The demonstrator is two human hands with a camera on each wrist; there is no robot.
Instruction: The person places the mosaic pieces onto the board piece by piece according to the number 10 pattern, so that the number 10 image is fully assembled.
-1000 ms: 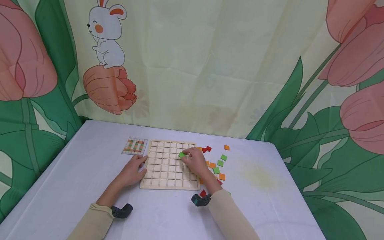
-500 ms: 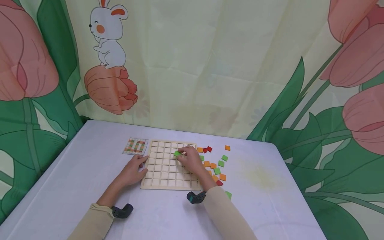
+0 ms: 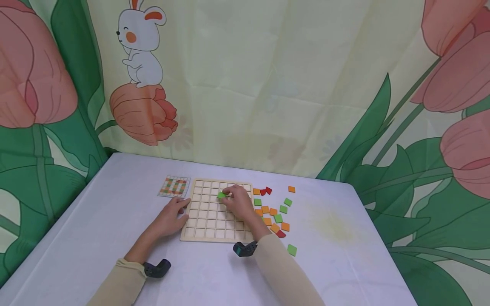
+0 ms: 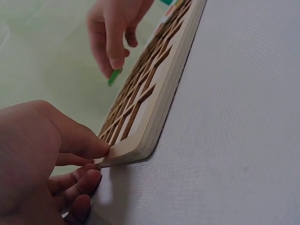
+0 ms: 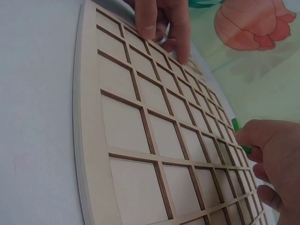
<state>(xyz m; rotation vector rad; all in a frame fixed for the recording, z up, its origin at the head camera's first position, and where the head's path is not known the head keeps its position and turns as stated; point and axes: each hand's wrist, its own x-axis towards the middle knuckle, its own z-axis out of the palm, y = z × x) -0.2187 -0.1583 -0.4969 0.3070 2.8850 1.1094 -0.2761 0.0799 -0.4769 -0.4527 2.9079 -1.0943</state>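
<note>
A wooden grid board (image 3: 199, 217) with bare square recesses lies flat on the table. Pinched between the fingertips of my right hand (image 3: 240, 203) is a small green square tile (image 3: 220, 195), held over the upper middle of the board. In the left wrist view the tile (image 4: 113, 77) is tilted and above the grid. My left hand (image 3: 171, 217) rests at the board's left edge, its fingertips touching the frame (image 4: 126, 154) while the other fingers bend loosely beside it.
Right of the board lie several loose tiles: orange squares (image 3: 285, 227), green squares (image 3: 292, 250) and red rounded pieces (image 3: 281, 234). A printed pattern card (image 3: 174, 186) lies beyond my left hand. A patterned curtain (image 3: 268, 106) hangs behind the white-covered table (image 3: 344, 263).
My right hand has moved left across the board with the green tile, uncovering more of the loose tiles on the right. The left hand stays at the board's edge.
</note>
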